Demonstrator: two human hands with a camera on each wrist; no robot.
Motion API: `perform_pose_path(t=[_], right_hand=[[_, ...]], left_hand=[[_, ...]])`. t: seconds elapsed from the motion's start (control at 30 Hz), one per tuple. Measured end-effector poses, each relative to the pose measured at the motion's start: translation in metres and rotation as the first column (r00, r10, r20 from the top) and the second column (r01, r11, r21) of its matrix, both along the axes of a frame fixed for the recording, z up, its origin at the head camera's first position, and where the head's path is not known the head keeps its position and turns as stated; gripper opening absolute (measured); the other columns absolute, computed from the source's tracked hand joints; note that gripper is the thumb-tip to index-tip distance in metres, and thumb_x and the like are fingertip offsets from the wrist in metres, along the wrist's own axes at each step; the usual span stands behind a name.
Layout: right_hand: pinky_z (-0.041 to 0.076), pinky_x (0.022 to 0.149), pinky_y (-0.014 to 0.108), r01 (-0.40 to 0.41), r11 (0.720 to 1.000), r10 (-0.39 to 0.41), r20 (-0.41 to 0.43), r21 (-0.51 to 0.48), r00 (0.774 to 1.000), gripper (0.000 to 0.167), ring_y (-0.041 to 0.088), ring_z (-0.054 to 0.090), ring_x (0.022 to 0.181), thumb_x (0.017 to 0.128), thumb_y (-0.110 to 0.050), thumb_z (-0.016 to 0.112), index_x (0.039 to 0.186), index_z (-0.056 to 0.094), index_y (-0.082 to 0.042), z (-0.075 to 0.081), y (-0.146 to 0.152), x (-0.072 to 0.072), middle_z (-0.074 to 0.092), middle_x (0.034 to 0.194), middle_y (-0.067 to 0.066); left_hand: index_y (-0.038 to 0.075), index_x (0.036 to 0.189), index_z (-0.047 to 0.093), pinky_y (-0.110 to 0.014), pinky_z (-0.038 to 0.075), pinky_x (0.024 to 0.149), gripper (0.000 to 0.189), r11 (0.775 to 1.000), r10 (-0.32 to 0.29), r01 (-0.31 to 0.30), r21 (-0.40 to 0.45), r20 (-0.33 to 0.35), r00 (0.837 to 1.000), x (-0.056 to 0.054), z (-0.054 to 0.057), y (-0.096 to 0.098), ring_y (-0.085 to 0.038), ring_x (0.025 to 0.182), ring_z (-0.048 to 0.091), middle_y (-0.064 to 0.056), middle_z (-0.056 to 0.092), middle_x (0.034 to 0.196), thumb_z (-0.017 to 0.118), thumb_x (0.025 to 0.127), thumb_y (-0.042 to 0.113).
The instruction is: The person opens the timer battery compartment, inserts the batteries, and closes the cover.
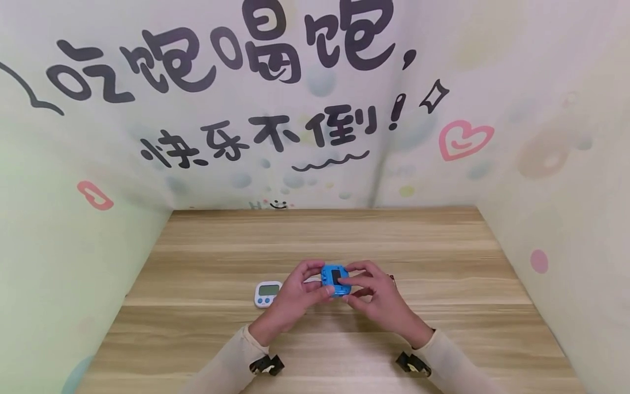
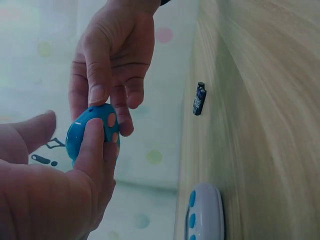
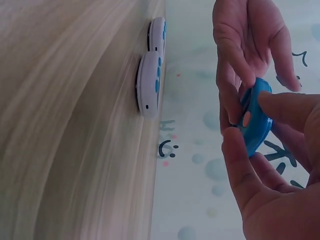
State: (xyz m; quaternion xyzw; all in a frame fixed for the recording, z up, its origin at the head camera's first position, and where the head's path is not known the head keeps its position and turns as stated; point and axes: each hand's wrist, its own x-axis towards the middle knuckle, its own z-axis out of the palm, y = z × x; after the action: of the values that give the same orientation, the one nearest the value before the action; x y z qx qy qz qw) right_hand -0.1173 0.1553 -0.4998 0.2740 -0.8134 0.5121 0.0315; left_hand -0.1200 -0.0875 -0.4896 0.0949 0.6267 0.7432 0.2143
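A blue digital timer with orange buttons is held above the table, its back with a dark rectangular patch turned up. My left hand pinches its left side between thumb and fingers. From the other side, my right hand grips the edge with thumb and fingers, one finger reaching over the dark patch. In the left wrist view the orange buttons show on the timer's underside. Left of the hands, a white timer with a grey display and blue buttons lies on the table.
The right wrist view shows two white timers, a nearer one and a farther one. A small dark battery lies on the wood-grain table. Printed wall panels enclose the table's back and sides.
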Motion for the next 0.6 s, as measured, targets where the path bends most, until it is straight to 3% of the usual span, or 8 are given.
perform_pose_path(t=[0.13,0.27,0.47,0.6], right_hand=[[0.065,0.077,0.024,0.013,1.0,-0.013,0.018,-0.004,1.0,0.038,0.02,0.074,0.098,0.089,-0.008,0.086,0.126,0.077,-0.01,-0.001,-0.002,0.001,0.06,0.139,0.011],[0.066,0.08,0.027,0.036,0.998,-0.03,0.128,-0.042,0.991,0.049,0.02,0.072,0.103,0.092,-0.016,0.084,0.137,0.067,-0.012,-0.002,-0.002,0.0,0.059,0.139,0.01],[0.064,0.082,0.027,0.058,0.996,-0.036,0.281,-0.071,0.959,0.054,0.019,0.07,0.102,0.098,-0.019,0.078,0.147,0.059,-0.007,-0.008,-0.002,-0.003,0.068,0.127,0.011],[0.067,0.075,0.036,0.037,0.993,0.009,0.376,-0.116,0.927,0.053,0.026,0.074,0.088,0.101,-0.02,0.074,0.149,0.056,-0.004,-0.01,-0.002,-0.004,0.07,0.113,0.016]], left_hand=[[0.002,0.154,0.04,-0.036,0.064,0.095,0.07,1.0,0.023,-0.023,-0.009,0.007,1.0,0.001,-0.004,0.001,-0.025,0.121,0.069,-0.023,0.045,0.157,0.078,0.096,0.01],[0.006,0.151,0.046,-0.035,0.064,0.096,0.067,0.996,0.049,-0.05,-0.069,-0.013,0.999,0.002,-0.008,0.002,-0.027,0.123,0.069,-0.021,0.054,0.15,0.08,0.093,0.006],[0.011,0.148,0.05,-0.035,0.063,0.096,0.066,0.992,0.06,-0.062,-0.112,-0.021,0.998,0.005,-0.009,0.003,-0.026,0.117,0.07,-0.019,0.064,0.139,0.083,0.091,0.006],[0.013,0.147,0.051,-0.033,0.063,0.093,0.065,0.991,0.047,-0.05,-0.127,-0.028,0.998,0.005,-0.01,0.004,-0.024,0.114,0.07,-0.017,0.064,0.138,0.083,0.091,0.006]])
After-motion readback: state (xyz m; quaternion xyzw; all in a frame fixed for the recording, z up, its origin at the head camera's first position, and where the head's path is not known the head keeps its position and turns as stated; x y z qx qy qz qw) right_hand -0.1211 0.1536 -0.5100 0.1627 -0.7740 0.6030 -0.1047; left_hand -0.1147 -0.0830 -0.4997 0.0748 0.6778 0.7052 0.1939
